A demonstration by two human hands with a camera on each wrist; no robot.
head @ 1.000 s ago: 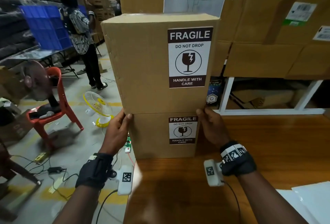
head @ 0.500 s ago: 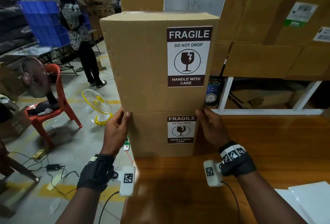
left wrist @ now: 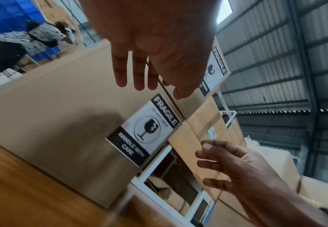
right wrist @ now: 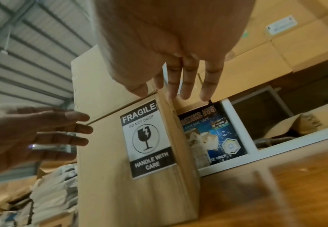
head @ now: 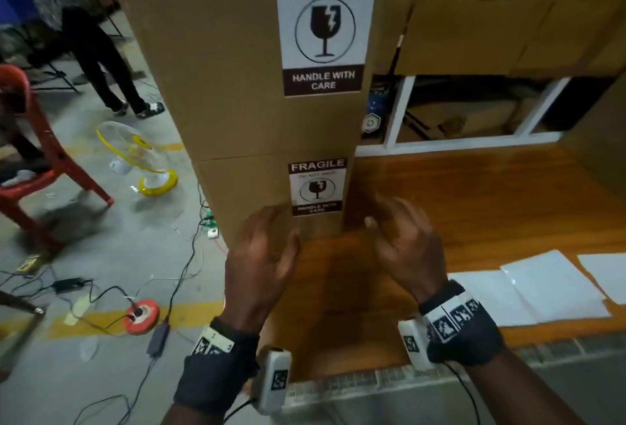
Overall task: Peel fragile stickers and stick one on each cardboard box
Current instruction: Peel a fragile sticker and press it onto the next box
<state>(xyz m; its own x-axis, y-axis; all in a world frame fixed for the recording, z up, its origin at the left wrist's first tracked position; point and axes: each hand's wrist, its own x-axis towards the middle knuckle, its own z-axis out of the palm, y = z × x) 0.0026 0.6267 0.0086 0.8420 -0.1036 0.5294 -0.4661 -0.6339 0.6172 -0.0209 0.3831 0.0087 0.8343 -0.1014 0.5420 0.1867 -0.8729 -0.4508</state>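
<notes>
The biggest risk, as I judge it, is the stack itself: the upper cardboard box [head: 257, 52] sits on the lower cardboard box [head: 271, 194] right at the near-left corner of the wooden table [head: 474, 201], beside the drop to the floor, and neither hand steadies it. A knock from either hand could tip or slide it off the edge. A lesser risk is grabbing a bare backing sheet from the white sheets [head: 548, 285] lying to the right near the table's front edge; whether any stickers remain on them cannot be told.

Both boxes are plain brown. Each front face carries a fragile sticker, a large-looking one high up [head: 325, 25] and the lower one [head: 316, 187], lying flat and straight with no lifted corner visible.

The left hand [head: 261, 262] and right hand [head: 403, 248] hover just in front of the lower box, apart from it, fingers loosely spread and holding nothing.
</notes>
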